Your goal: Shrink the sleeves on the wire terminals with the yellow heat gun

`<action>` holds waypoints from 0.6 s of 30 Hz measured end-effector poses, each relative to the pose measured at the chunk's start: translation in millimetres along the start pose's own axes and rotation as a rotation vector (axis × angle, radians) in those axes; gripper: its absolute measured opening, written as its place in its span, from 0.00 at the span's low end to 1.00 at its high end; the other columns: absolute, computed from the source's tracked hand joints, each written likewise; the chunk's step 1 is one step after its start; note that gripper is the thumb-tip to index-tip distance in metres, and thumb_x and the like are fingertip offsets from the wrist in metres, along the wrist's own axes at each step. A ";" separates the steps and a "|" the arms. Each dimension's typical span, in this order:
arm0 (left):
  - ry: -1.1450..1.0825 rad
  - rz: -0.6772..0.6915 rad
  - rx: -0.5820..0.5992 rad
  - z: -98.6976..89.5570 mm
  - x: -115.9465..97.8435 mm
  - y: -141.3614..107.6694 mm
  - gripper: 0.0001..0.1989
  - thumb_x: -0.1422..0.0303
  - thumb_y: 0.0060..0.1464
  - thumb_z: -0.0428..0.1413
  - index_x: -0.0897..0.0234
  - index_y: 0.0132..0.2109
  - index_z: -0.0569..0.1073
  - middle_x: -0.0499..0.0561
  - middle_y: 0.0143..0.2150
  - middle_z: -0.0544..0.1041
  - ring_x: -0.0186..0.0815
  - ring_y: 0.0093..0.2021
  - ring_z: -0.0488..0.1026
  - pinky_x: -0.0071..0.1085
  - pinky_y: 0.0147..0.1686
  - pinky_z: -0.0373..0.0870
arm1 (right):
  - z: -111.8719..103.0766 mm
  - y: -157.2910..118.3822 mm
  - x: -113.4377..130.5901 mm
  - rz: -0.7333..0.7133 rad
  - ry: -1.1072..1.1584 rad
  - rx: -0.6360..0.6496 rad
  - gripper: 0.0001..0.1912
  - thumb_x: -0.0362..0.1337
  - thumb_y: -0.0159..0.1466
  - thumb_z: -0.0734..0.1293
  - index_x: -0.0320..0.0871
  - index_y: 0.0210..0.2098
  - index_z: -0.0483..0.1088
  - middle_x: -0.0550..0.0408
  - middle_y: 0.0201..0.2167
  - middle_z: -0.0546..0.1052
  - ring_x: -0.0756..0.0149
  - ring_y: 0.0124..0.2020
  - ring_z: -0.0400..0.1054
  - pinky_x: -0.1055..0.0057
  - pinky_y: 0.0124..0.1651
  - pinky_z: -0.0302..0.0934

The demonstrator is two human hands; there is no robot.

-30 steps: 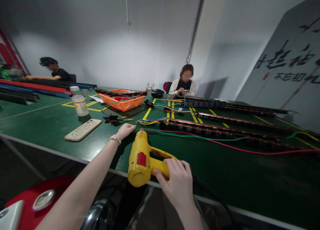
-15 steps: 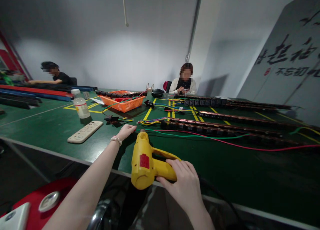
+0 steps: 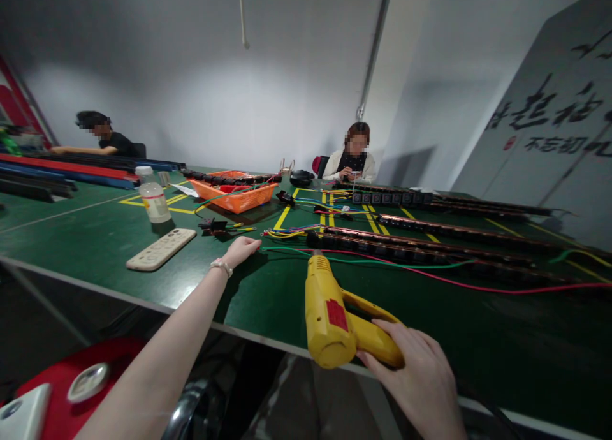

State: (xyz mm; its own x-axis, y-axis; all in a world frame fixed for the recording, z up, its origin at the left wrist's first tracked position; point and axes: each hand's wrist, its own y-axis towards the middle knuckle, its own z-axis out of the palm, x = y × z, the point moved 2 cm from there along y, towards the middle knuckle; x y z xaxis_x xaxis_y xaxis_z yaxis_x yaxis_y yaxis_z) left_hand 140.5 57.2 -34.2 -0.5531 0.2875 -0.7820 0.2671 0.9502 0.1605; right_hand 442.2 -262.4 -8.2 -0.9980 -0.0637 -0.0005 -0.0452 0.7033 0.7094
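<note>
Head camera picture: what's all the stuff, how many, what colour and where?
Table: one, green, middle
Heat gun: one, yellow, front
Basket: one, orange, far side
Bottle: one, clear, left of basket
Slab: one, cream, near bottle
Wires: several, mixed colours, centre
Strips: several, black and copper, right
Bars: several, red, blue, black, far left
People: two, black and white tops, back
Wall lettering: several, black, right
Left grip: one, bare, seemingly pinching green wire
Right grip: one, bare, holding heat gun

My left arm (image 3: 165,341) stretches over the tabletop (image 3: 482,351)'s near edge, left hand (image 3: 243,251) pinched; my right hand (image 3: 415,366) curls in a closed grip above that edge.
</note>
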 end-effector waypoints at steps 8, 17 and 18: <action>0.029 -0.010 -0.009 -0.5 -2.7 -1.9 0.24 0.49 0.47 0.49 0.64 0.18 0.62 0.43 0.15 0.56 0.27 0.18 0.51 0.29 0.22 0.45 | -5.9 -8.3 -13.8 -0.011 -0.110 -0.024 0.22 0.57 0.55 0.64 0.46 0.38 0.66 0.59 0.31 0.76 0.63 0.33 0.69 0.65 0.41 0.55; 0.051 -0.023 -0.043 0.1 -3.9 -1.6 0.23 0.51 0.46 0.51 0.65 0.17 0.65 0.43 0.14 0.57 0.28 0.18 0.52 0.29 0.21 0.45 | -4.0 -3.1 4.7 -0.051 -0.147 -0.038 0.23 0.57 0.57 0.63 0.43 0.37 0.66 0.55 0.31 0.76 0.63 0.31 0.69 0.63 0.42 0.53; 0.058 -0.024 -0.043 0.1 -4.2 -1.8 0.22 0.51 0.46 0.51 0.64 0.17 0.65 0.43 0.14 0.57 0.28 0.18 0.52 0.29 0.21 0.44 | -2.1 -2.4 9.6 -0.037 -0.128 -0.035 0.22 0.56 0.57 0.63 0.43 0.38 0.66 0.55 0.31 0.76 0.63 0.32 0.69 0.62 0.43 0.53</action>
State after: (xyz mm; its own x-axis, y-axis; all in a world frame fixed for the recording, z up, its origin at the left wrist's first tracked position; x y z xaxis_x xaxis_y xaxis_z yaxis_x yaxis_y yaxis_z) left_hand 142.5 54.3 -31.3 -0.6043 0.2695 -0.7498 0.2196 0.9609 0.1685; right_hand 432.8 -266.1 -8.4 -0.9933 0.0031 -0.1158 -0.0831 0.6768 0.7315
